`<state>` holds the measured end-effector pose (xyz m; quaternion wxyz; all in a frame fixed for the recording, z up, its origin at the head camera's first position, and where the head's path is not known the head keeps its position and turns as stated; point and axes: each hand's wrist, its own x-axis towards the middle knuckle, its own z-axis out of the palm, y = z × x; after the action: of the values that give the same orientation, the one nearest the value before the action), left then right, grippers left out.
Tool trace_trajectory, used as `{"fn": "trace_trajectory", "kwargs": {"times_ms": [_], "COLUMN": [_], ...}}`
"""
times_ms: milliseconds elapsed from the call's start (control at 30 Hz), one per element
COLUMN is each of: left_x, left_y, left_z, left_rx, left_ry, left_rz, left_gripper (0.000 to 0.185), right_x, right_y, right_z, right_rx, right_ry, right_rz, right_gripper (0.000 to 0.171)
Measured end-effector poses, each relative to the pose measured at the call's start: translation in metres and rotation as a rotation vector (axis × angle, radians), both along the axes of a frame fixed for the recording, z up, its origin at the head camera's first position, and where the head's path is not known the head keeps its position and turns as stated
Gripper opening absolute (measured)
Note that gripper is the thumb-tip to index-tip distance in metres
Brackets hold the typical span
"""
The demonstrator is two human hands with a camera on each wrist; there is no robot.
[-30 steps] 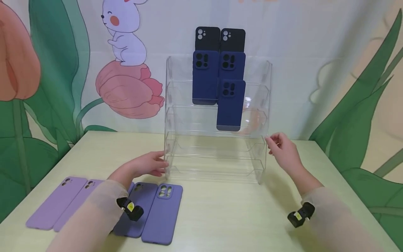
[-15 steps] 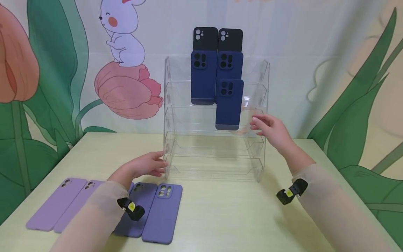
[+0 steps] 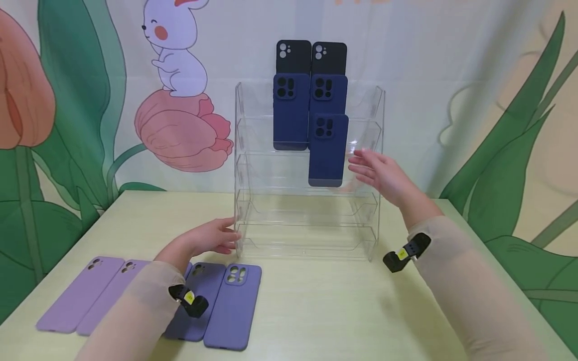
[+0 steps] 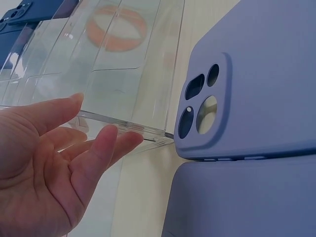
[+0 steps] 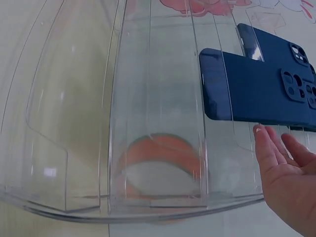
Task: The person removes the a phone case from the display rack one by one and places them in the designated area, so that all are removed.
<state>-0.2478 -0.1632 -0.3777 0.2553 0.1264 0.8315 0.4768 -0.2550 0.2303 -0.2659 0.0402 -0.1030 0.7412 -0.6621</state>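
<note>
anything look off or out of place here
Nothing visible looks spilled or damaged. One oddity on the clear rack: the lowest dark blue case stands alone on its tier, while the cases above it stand in pairs. The purple cases lie flat on the table, partly hidden by the left sleeve.

"what does the pale yellow tabletop carry?"

"a clear rack, standing upright about midway between the left and right edges, near the back edge."

"and toward the left edge?"

"a row lying flat: two lilac phone cases nearest that edge, two bluish-violet phone cases farther in. the row's middle is hidden."
</note>
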Motion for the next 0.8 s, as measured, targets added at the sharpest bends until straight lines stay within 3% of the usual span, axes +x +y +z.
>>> {"fn": "trace_trajectory", "kwargs": {"times_ms": [333,667,800], "left_x": [0.001,0.0,0.0], "left_y": [0.0,-0.002,-0.001], "left_z": [-0.002,-0.002,-0.003], "left_rx": [0.036,0.036,0.036], "left_ry": [-0.007,-0.011,-0.011], "left_rz": [-0.006,-0.001,-0.001], "left_gripper": [0.069,0.07,0.071], "right_x": [-0.007,-0.013,-0.014], "right_y": [-0.021,-0.042,-0.046], "right_z": [-0.009,-0.015,-0.018], "right_rx": [0.139,0.29,0.347], "right_ry": [0.08,0.165,0.19], "right_rz": [-0.097,-0.341,-0.395], "right_gripper": [0.065,0.054,0.046]}}
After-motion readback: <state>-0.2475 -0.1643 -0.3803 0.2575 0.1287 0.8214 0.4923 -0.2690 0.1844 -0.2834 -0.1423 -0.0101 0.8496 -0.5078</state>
